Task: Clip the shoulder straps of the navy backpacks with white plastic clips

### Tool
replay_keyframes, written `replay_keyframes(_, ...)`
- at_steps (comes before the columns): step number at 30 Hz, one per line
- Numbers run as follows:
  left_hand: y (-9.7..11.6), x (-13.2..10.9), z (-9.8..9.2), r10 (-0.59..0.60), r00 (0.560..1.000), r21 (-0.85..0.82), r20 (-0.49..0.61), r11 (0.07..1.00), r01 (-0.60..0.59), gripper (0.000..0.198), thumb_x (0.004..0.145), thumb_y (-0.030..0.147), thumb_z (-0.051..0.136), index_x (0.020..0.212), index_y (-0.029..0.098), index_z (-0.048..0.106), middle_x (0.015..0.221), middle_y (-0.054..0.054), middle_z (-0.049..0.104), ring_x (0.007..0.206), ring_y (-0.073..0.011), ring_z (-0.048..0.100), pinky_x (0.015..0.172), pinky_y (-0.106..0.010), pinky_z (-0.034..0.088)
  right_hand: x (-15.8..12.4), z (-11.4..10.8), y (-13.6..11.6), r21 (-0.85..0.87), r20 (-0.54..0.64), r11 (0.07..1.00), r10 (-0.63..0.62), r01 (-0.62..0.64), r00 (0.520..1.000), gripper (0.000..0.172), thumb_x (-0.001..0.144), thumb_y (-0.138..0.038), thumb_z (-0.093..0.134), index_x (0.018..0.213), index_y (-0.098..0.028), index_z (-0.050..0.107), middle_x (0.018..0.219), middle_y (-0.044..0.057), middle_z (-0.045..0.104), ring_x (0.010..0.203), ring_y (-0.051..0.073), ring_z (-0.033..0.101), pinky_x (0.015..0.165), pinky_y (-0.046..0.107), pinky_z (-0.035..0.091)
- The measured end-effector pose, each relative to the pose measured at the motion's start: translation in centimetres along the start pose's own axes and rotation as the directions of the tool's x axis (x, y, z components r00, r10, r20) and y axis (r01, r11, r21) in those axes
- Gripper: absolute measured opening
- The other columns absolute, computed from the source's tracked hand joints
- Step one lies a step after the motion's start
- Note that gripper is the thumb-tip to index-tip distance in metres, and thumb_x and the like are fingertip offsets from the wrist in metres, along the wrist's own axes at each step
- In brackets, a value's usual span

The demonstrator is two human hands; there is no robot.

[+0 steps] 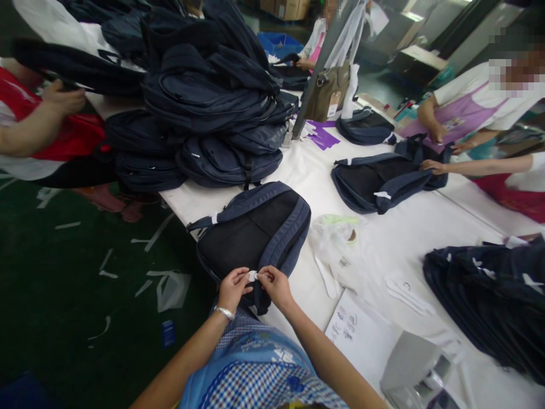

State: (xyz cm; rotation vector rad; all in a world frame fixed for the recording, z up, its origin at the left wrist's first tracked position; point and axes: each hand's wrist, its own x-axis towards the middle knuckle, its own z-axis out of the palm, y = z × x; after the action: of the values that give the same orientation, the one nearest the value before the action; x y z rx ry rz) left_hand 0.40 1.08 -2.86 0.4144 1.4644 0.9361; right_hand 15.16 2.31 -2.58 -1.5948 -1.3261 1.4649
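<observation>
A dark navy backpack (238,238) lies on the table's near left edge, its black padded back and shoulder straps facing up. At its near end, my left hand (235,288) and my right hand (275,283) meet over a strap. Between them a small white strip (252,276) is pinched by the fingertips of both hands. Another white band (214,218) is wrapped round the other strap on the far left side. What lies under my fingers on the near strap is partly hidden.
Stacked navy backpacks (204,96) rise behind. Co-workers stand left, at the back and right, one hand on another backpack (361,182). On my right are a clear plastic bag (340,250), a marked paper sheet (357,335), a grey machine (413,369) and piled dark bags (481,301).
</observation>
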Motion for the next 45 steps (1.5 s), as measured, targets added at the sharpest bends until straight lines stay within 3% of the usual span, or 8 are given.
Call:
replay_keyframes(9, 0.2, -0.3, -0.1, 0.031, 0.999, 0.036, 0.039, 0.999, -0.033, 0.039, 0.073, 0.028, 0.07, 0.109, 0.017, 0.058, 0.098, -0.011, 0.068, 0.086, -0.0217, 0.067, 0.053, -0.026, 0.059, -0.1, 0.0, -0.4, -0.21, -0.058, 0.978, -0.014, 0.002, 0.998, 0.018, 0.079, -0.035, 0.055, 0.084, -0.021, 0.065, 0.073, 0.0, 0.068, 0.063, 0.014, 0.06, 0.056, 0.022, 0.043)
replay_keyframes(17, 0.0, -0.2, -0.2, 0.051, 0.998, 0.052, 0.03, 0.997, -0.053, 0.04, 0.071, 0.027, 0.072, 0.109, 0.017, 0.06, 0.1, -0.011, 0.068, 0.086, -0.0218, 0.067, 0.053, -0.026, 0.06, -0.5, 0.1, -1.4, -0.426, -0.074, 0.904, -0.077, 0.038, 0.994, 0.014, 0.078, -0.033, 0.055, 0.083, -0.024, 0.065, 0.074, -0.003, 0.069, 0.061, 0.012, 0.058, 0.054, 0.02, 0.037)
replay_keyframes(28, 0.0, -0.4, 0.0, 0.033, 0.999, 0.028, -0.008, 0.999, -0.033, 0.037, 0.074, 0.024, 0.07, 0.108, 0.016, 0.06, 0.101, -0.012, 0.069, 0.088, -0.0223, 0.067, 0.054, -0.026, 0.06, -0.6, 0.4, -1.0, -0.373, -0.104, 0.927, -0.089, 0.044, 0.991, 0.013, 0.078, -0.032, 0.055, 0.081, -0.023, 0.063, 0.068, -0.003, 0.066, 0.058, 0.012, 0.057, 0.054, 0.02, 0.037)
replay_keyframes(36, 0.3, -0.7, 0.0, 0.038, 0.997, 0.058, 0.059, 0.997, -0.042, 0.033, 0.076, 0.028, 0.067, 0.106, 0.016, 0.061, 0.103, -0.013, 0.069, 0.091, -0.0236, 0.067, 0.056, -0.026, 0.059, -0.1, -0.5, -1.1, -0.347, 0.011, 0.93, -0.13, 0.126, 0.991, 0.013, 0.079, -0.032, 0.055, 0.081, -0.024, 0.065, 0.072, -0.002, 0.066, 0.061, 0.012, 0.057, 0.056, 0.021, 0.038)
replay_keyframes(39, 0.2, -0.4, -0.1, 0.019, 0.997, 0.051, 0.071, 0.998, -0.023, 0.029, 0.079, 0.03, 0.063, 0.104, 0.015, 0.062, 0.103, -0.013, 0.069, 0.089, -0.0219, 0.068, 0.057, -0.024, 0.058, 0.0, -0.3, -1.0, -0.333, 0.001, 0.934, -0.135, 0.127, 0.991, 0.013, 0.08, -0.028, 0.053, 0.081, -0.024, 0.065, 0.071, -0.002, 0.066, 0.062, 0.013, 0.057, 0.058, 0.021, 0.039)
replay_keyframes(45, -0.4, 0.3, -0.2, 0.024, 0.996, 0.163, 0.09, 0.986, -0.038, 0.033, 0.069, 0.031, 0.071, 0.097, 0.015, 0.065, 0.1, -0.012, 0.07, 0.091, -0.0222, 0.067, 0.055, -0.021, 0.054, -0.1, 0.4, -1.0, -0.299, -0.017, 0.944, -0.153, 0.141, 0.988, 0.016, 0.081, -0.022, 0.047, 0.08, -0.023, 0.063, 0.076, -0.001, 0.066, 0.066, 0.013, 0.06, 0.062, 0.021, 0.042)
